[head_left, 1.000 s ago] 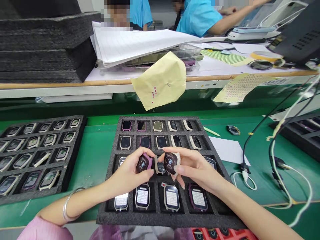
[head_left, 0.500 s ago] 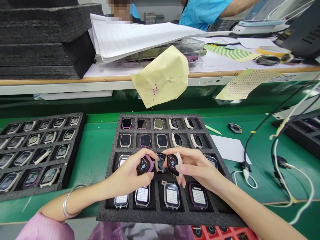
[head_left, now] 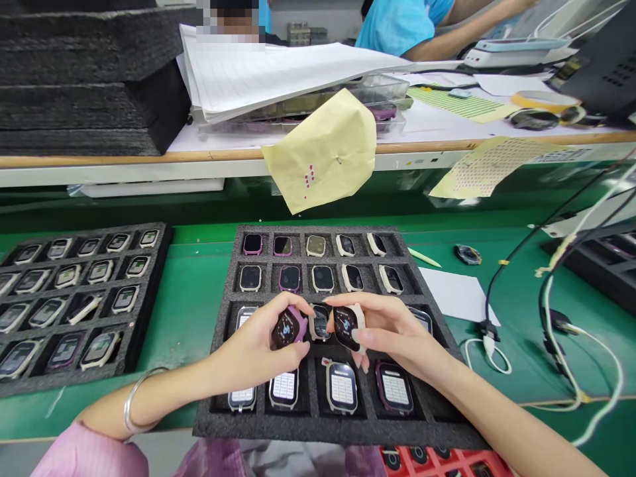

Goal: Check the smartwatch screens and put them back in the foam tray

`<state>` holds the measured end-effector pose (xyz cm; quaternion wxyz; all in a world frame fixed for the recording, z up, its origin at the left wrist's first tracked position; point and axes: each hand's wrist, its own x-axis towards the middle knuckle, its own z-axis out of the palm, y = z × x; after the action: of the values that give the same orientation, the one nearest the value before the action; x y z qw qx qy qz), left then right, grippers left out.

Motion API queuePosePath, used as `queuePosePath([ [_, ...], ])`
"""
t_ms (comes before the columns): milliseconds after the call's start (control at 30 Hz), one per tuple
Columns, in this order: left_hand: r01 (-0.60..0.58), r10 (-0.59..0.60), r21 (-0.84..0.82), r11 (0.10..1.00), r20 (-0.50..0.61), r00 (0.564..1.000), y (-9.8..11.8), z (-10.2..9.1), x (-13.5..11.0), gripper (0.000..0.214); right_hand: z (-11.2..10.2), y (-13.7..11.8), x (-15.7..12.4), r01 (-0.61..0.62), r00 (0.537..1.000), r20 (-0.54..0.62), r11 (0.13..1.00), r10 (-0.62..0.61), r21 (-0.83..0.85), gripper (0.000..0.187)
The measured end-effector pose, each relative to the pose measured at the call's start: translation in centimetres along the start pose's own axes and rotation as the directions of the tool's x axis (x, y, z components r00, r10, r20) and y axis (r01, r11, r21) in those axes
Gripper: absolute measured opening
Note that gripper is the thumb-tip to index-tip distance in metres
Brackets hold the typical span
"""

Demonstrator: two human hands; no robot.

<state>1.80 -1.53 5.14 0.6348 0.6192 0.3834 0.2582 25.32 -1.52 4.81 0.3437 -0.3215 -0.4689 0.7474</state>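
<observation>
My left hand (head_left: 271, 338) pinches a purple smartwatch case (head_left: 288, 326) by its edges, its dark screen lit with a small blue figure. In my right hand (head_left: 385, 328) is a cream smartwatch case (head_left: 346, 327), showing a similar lit screen. Both watches are held close together above a black foam tray (head_left: 318, 429). Between them, a light-coloured watch (head_left: 320, 322) lies in its slot. The front row holds watches with white lit screens, such as a pale one (head_left: 342, 389) and a purple one (head_left: 395, 389). My hands partly hide the row behind.
A second foam tray of watches (head_left: 142, 295) lies at left. Foam blocks (head_left: 89, 86) and papers (head_left: 278, 73) sit on the shelf above. At right are a white card (head_left: 454, 295), a green stick (head_left: 424, 257) and cables (head_left: 551, 331). A red tray (head_left: 422, 464) shows below. A co-worker's blue sleeve (head_left: 397, 26) is behind.
Both hands stay almost still, each holding its watch; the right hand's watch has turned slightly. Behind the shelf, the co-worker's arm has moved lower.
</observation>
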Motion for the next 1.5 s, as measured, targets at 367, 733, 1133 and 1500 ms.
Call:
queuePosePath([
  [367,-0.050,0.051,0.040,0.998,-0.040,0.998,-0.16,-0.29,0.16,0.031,-0.11,0.12,-0.06,-0.002,1.000,0.013,0.998,0.002,-0.056,0.044],
  [733,-0.037,0.039,0.136,0.990,-0.008,0.999,-0.06,-0.15,0.09,0.030,-0.18,0.12,-0.05,0.013,1.000,0.007,0.999,-0.013,-0.039,0.039],
  [1133,-0.091,0.100,0.177,0.980,-0.043,0.994,-0.12,-0.16,0.03,0.032,-0.16,0.08,0.05,0.028,1.000,0.012,0.999,-0.028,-0.038,0.039],
  [1500,-0.084,0.091,0.161,0.983,-0.037,0.995,-0.08,-0.16,0.11,0.031,-0.28,0.10,-0.15,0.070,0.997,0.030,0.997,-0.069,-0.035,0.034],
])
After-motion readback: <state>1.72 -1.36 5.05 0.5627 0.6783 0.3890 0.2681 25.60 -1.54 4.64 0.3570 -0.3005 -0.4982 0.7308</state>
